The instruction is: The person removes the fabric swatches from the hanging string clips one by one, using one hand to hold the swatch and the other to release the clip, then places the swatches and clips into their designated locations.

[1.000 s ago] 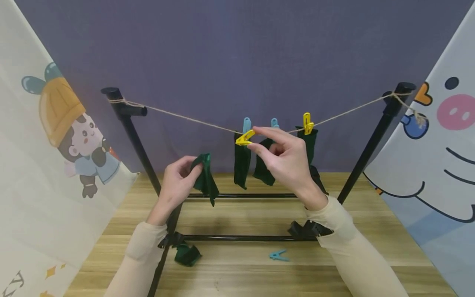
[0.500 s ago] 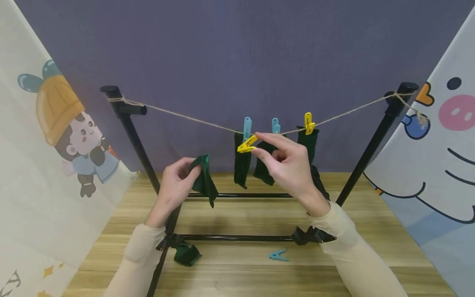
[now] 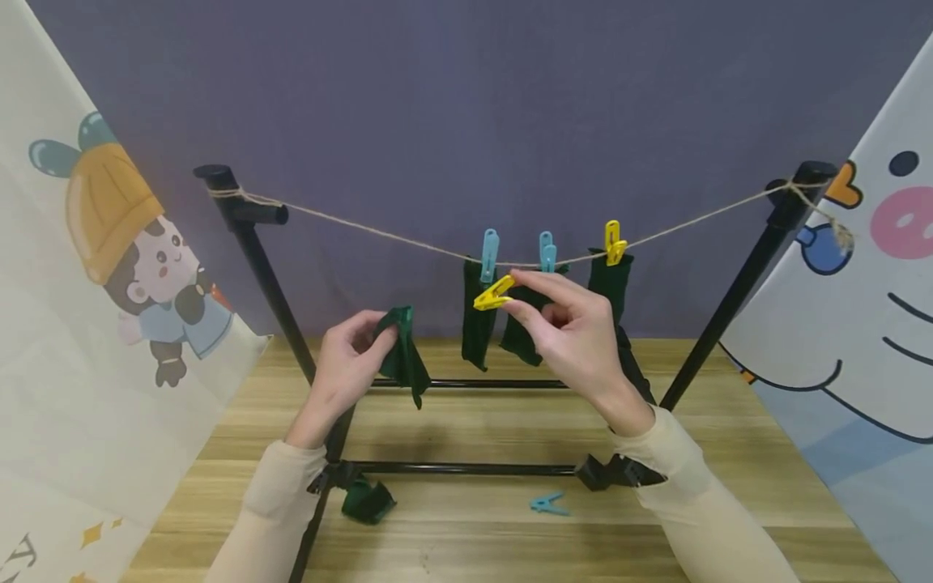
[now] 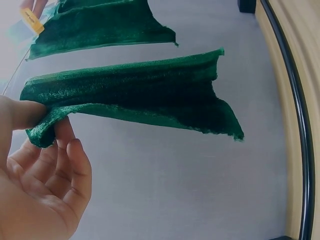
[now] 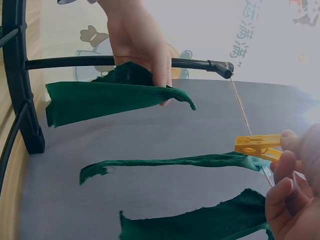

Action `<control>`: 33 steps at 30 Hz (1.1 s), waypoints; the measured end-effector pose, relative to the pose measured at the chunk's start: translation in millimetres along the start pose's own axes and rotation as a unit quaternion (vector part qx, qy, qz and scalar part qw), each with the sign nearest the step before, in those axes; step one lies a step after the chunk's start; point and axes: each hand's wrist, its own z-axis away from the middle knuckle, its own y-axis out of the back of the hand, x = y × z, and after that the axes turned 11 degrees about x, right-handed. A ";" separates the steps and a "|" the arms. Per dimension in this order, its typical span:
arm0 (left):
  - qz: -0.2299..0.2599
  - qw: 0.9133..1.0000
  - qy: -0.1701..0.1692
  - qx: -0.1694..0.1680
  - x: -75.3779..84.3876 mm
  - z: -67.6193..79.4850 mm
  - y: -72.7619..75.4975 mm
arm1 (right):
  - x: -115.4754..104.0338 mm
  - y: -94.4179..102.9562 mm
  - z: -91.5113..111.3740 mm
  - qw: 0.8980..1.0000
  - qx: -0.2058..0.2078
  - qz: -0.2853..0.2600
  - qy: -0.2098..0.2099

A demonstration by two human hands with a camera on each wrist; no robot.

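My left hand (image 3: 350, 360) pinches the top edge of a green piece of cloth (image 4: 135, 95), which dangles below the string (image 3: 364, 231). Between thumb and forefinger, my right hand (image 3: 576, 336) holds a yellow clothespin (image 3: 494, 294) by its handle ends, in front of the line. Behind it, a blue clothespin (image 3: 489, 255) fixes one green cloth (image 3: 478, 328) to the string. Another blue clothespin (image 3: 547, 252) fixes a second cloth (image 3: 519, 336), partly hidden by my right hand. Farther right, a yellow clothespin (image 3: 615, 243) holds a third cloth (image 3: 611, 283).
A black frame (image 3: 466, 468) stands on the wooden table (image 3: 452, 551), the string tied between its two posts. On the table, a crumpled green cloth (image 3: 368, 502) lies by the left post and a loose blue clothespin (image 3: 548, 504) lies in front of the lower bar.
My right hand has lowered slightly and shifted a little right with the yellow clothespin, uncovering more of the blue clothespin behind. My left hand with its cloth has stayed nearly still.
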 end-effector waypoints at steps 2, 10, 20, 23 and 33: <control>0.005 1.000 0.001 -0.003 0.1 0.2 -0.7 | 2.4 0.0 2.7 1.000 0.002 -0.003 -0.002; 0.005 1.000 -0.002 -0.008 0.4 3.3 -0.4 | 10.0 2.1 11.9 1.000 0.009 -0.004 -0.015; 0.012 1.000 0.006 -0.013 -2.6 4.9 -1.2 | 16.6 4.2 21.0 0.999 0.018 -0.009 -0.025; 0.012 1.000 0.005 -0.014 -3.3 5.9 -1.5 | 19.3 5.1 24.7 0.999 0.021 -0.015 -0.035; 0.005 1.000 0.009 -0.015 -6.5 12.0 -0.8 | 27.0 8.4 37.7 0.998 0.009 -0.011 -0.067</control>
